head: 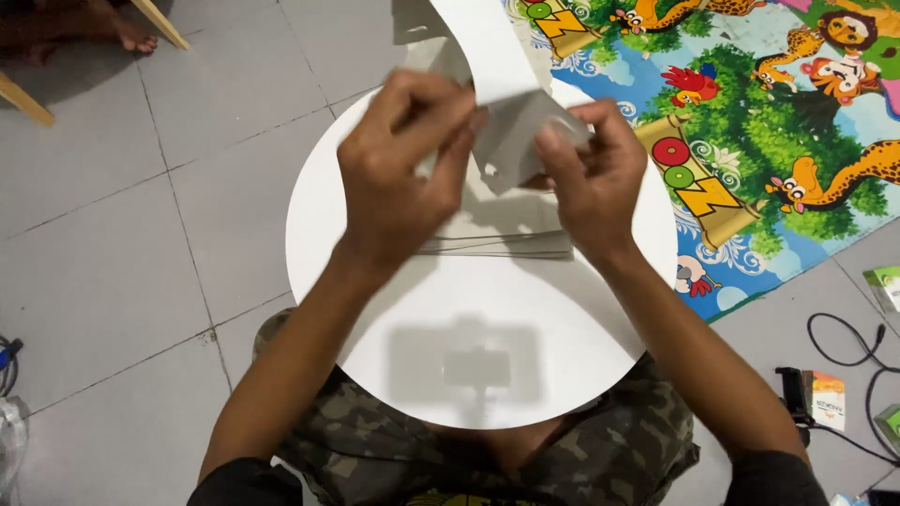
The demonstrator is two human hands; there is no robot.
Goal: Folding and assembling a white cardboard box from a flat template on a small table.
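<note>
Both hands work a flat piece of pale grey die-cut cardboard (pixel 511 141) above the far half of the round white counter (pixel 375 309), whose top is smooth and matte. The left hand (pixel 398 173) has its fingers (pixel 441 108) curled narrow, pinching the cardboard's left edge; the right hand (pixel 591 178) pinches the right edge with fingers and thumb close together. A smooth white flap of the same sheet curves up and away past the counter's far edge and is cut off by the top of the view. Under the hands, near the counter's middle, lies a thin stack of flat grey cardboard sheets (pixel 497 239), largely covered by the hands, so how many there are is hard to tell. A soft rectangular shadow falls on the counter's near half. The counter stands on a grey tiled floor (pixel 112 244). Beyond its far right edge lies a glossy, colourful play mat with cartoon animals (pixel 778 122). Black cables (pixel 844 351) and small printed packets lie on the floor at right. Camouflage-print trousers (pixel 375 450) show at the near edge.
</note>
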